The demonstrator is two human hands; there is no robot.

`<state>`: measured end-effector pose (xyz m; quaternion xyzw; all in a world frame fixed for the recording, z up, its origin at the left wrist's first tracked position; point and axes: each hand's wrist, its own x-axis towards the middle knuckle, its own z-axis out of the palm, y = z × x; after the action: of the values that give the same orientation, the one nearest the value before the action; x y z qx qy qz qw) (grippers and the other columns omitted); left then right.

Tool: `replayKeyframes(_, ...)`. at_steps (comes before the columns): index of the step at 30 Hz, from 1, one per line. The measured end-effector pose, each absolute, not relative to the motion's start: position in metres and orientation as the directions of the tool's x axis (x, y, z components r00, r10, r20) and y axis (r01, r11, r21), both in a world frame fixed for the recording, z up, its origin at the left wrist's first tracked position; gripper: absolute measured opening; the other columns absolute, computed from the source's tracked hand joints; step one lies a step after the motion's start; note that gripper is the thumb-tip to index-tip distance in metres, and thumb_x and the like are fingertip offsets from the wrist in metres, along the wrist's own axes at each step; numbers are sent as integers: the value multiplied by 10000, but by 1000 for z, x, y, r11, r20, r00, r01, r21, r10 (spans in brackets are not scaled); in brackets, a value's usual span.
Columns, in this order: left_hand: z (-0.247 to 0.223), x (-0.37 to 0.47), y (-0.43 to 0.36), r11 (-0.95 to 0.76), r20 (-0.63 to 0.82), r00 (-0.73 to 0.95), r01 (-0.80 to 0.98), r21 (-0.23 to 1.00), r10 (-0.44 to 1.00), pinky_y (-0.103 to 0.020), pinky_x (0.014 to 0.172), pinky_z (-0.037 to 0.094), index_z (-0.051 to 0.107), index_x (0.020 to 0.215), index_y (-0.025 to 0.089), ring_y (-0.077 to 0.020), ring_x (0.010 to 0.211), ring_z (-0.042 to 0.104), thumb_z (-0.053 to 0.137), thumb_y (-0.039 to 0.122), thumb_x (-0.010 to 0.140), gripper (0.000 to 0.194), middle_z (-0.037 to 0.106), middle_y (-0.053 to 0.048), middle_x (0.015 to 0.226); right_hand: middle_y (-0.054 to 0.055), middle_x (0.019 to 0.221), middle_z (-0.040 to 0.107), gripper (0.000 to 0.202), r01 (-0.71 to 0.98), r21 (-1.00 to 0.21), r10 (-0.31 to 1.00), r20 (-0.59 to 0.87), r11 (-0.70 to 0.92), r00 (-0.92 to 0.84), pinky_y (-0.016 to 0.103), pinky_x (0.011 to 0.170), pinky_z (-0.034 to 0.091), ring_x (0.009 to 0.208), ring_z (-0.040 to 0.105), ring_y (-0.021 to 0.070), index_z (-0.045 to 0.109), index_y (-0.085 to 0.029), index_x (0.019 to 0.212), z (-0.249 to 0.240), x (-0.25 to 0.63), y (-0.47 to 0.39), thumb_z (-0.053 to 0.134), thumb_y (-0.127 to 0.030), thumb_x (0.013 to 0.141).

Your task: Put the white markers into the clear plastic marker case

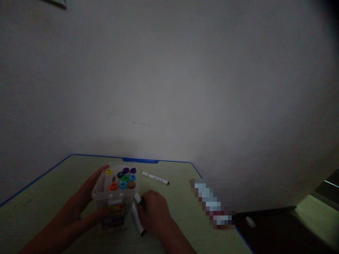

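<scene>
A clear plastic box of markers stands on the table, with several coloured cap ends showing at its top, among them an orange one and a yellow one. My left hand grips the box around its left and near sides. Just right of the box, my right hand is closed on a white marker with a dark cap. Below it another white marker lies against the box's right side, black end toward me. A third white marker lies beyond my right hand.
The pale table has a blue edge and meets a grey wall. At its right edge lies a pixelated, blurred-out object. A small white object sits on the dark area at right.
</scene>
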<state>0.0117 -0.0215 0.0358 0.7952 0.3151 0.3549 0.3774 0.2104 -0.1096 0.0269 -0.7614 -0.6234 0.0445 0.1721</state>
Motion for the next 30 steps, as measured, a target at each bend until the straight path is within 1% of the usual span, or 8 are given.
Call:
replayKeyframes(4,39,13,-22,-526,320,576,232,818,752,-288,926,397,79,1349,353,-210,1182,438,619,422,667,873,349,-24,1368,101,862,635,178,931,-324,961,155,-167,227,303,714,424,845,584,223,617,-156,816,27,210,-110,481,-201,710)
replayKeyframes(10,33,9,-17,-535,309,600,240,810,738,-272,938,393,74,1339,367,-198,1187,434,617,409,675,858,331,-12,1378,103,868,634,180,929,-325,965,128,-176,228,302,717,419,845,584,225,620,-154,821,29,211,-111,486,-213,714)
replayKeyframes(15,33,9,-18,-500,286,599,226,836,748,-285,932,400,42,1339,382,-200,1192,428,606,427,681,868,309,-6,1386,108,859,636,188,937,-311,968,138,-157,208,305,706,418,836,586,226,617,-146,808,29,211,-110,468,-204,709)
replayKeyframes(20,39,13,-23,-509,308,587,212,834,749,-303,951,372,75,1339,371,-193,1193,427,598,441,684,841,311,-9,1383,103,849,636,183,936,-313,966,142,-162,215,295,697,415,826,589,216,614,-147,802,30,211,-111,467,-198,707)
replayKeyframes(24,42,14,-25,-486,294,579,209,848,761,-306,939,387,84,1335,381,-199,1192,429,598,450,681,835,297,-8,1391,102,848,636,176,939,-305,969,136,-158,207,289,688,412,823,588,213,614,-149,801,31,211,-111,475,-197,704)
replayKeyframes(30,43,12,-24,-512,305,584,227,829,753,-289,926,414,65,1343,363,-205,1171,452,608,435,678,862,306,-24,1389,108,857,637,181,943,-295,971,131,-155,201,294,696,410,829,587,215,615,-150,805,31,211,-110,468,-207,717)
